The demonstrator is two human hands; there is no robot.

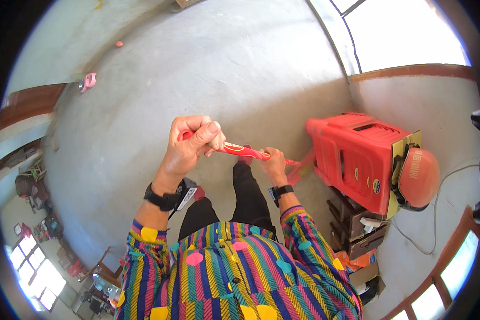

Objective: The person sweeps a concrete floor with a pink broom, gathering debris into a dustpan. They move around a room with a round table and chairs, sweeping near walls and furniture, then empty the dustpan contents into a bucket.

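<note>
Both of my hands grip a red pole-like handle (pixel 242 151) with yellow markings. My left hand (pixel 194 140) is closed around its upper end, and part of the red tip shows beside the fingers. Lower down the shaft, my right hand (pixel 273 164) is wrapped around it. Beyond the right hand the handle runs to a blurred, translucent red lower part (pixel 302 169), close beside a stack of red plastic stools (pixel 354 160). What the lower end is cannot be made out clearly. Each wrist carries a black strap with a small device.
A red Yamaha helmet (pixel 419 178) sits on cardboard against the stools. Behind them are a dark wooden drawer unit (pixel 362 244), a cable (pixel 435 216) and an open cardboard box (pixel 364 276). A small orange-red ball (pixel 119 44) and a pink object (pixel 89 81) lie along the left wall.
</note>
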